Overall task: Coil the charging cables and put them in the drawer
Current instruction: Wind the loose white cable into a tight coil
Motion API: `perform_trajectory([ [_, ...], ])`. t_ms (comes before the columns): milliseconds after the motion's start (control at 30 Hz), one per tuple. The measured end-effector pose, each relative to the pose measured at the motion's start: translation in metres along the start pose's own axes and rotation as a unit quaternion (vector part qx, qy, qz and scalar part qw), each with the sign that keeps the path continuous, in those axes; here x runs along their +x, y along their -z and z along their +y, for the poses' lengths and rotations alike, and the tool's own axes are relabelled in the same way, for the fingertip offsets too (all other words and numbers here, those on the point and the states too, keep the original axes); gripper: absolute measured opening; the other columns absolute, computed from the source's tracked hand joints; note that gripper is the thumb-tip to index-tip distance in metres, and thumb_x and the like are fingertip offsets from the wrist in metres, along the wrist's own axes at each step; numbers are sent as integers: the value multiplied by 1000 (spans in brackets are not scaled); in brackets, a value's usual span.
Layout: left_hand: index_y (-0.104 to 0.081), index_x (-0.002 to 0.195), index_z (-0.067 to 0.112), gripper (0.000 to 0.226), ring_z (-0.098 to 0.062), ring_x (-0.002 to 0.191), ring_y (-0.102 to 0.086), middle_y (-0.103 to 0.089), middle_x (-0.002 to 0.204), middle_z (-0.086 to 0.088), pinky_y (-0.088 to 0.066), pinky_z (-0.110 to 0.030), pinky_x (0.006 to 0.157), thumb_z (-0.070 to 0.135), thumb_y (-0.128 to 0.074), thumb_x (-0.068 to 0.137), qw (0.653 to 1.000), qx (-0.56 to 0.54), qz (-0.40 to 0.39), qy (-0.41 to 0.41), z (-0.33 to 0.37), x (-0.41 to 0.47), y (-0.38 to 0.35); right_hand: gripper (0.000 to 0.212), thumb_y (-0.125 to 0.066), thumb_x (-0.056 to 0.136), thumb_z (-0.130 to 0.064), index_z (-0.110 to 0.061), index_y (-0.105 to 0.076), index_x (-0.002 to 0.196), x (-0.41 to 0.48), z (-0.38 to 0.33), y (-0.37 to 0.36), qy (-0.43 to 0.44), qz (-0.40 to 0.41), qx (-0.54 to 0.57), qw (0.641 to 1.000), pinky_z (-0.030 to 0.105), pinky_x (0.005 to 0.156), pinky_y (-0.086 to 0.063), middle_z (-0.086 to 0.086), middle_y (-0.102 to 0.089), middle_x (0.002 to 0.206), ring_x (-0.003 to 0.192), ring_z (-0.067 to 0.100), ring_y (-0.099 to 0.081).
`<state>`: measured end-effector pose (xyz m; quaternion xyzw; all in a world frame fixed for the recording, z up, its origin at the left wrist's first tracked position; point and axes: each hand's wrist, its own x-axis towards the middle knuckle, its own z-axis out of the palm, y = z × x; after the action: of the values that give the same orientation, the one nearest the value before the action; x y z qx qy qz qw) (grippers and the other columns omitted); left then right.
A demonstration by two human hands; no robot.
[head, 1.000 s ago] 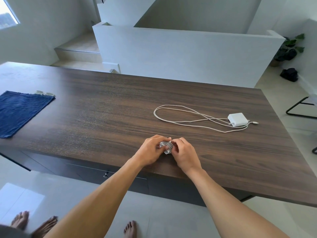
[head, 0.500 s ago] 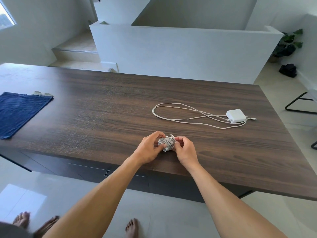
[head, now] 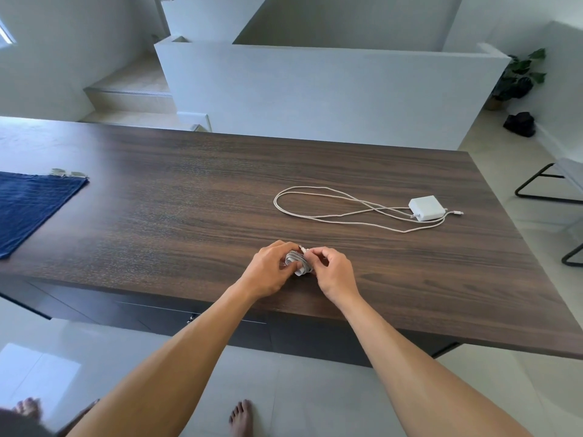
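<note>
Both hands are curled on the little coiled cable point(head: 296, 262) - my left hand point(head: 268, 272) grips the bundle so it can't spring open, and my right hand point(head: 334, 272) pinches the loose end on top, I think to tuck it in. Past the grip, to the right, the other cable point(head: 274, 201) lies loose by its white charger point(head: 425, 208). Below the grip, the drawer point(head: 151, 320) looks closed.
</note>
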<state>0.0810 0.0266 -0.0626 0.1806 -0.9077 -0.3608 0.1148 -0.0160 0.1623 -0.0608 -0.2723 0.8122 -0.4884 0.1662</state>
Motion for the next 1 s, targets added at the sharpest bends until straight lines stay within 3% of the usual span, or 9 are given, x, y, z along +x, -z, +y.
perform_trajectory([
  [67,-62,114,32,24,-12,97,-63,-63,109,10,-56,-42,87,32,-65,90,1000,-2,0,-3,0,-1,-1,21,-64,91,-26,-13,-71,106,-7,1,-2,25,28,-14,999,12,77,-44,-5,-65,98,90,7,-59],
  [133,-60,117,35,28,-11,98,-64,-63,110,11,-56,-40,88,29,-67,89,1000,-14,-4,0,1,-1,0,18,-63,91,-24,-14,-70,104,-8,5,-6,25,55,1,998,19,80,-50,-5,-66,98,90,8,-62],
  [233,-50,131,39,49,-7,101,-64,-64,114,11,-55,-38,92,27,-69,87,999,-37,-18,11,1,0,4,8,-60,93,-17,-12,-65,96,-4,9,-10,-77,88,156,981,36,78,-60,8,-67,102,90,16,-66],
  [367,-58,130,34,40,-12,103,-62,-58,113,8,-53,-39,93,30,-66,90,999,-12,-35,5,0,3,5,7,-55,96,-14,-11,-60,97,-4,8,-9,-122,68,234,962,38,72,-61,13,-65,102,92,20,-67],
  [667,-58,123,37,33,-12,99,-61,-57,109,9,-55,-39,90,28,-65,92,999,-15,-40,7,3,0,5,7,-61,93,-15,-15,-67,95,-6,4,-3,-32,37,86,995,30,74,-60,1,-69,96,87,13,-67],
  [800,-57,126,32,36,-13,102,-60,-56,112,8,-53,-39,92,25,-65,91,999,-8,-35,6,3,0,5,8,-63,91,-13,-15,-69,95,-1,-2,2,23,26,-21,999,10,72,-44,-6,-64,90,83,6,-59],
  [900,-57,122,35,33,-13,101,-59,-55,110,8,-53,-37,91,23,-64,92,999,-11,-43,8,4,0,5,5,-61,92,-17,-17,-66,95,0,-2,2,4,22,-29,999,12,69,-44,-5,-64,92,84,8,-59],
  [1000,-58,120,34,31,-12,98,-60,-54,111,7,-54,-35,89,20,-64,93,999,-29,-37,5,5,-2,4,2,-62,92,-20,-18,-64,92,-5,1,0,-20,32,7,999,5,64,-39,-5,-65,89,83,8,-61],
])
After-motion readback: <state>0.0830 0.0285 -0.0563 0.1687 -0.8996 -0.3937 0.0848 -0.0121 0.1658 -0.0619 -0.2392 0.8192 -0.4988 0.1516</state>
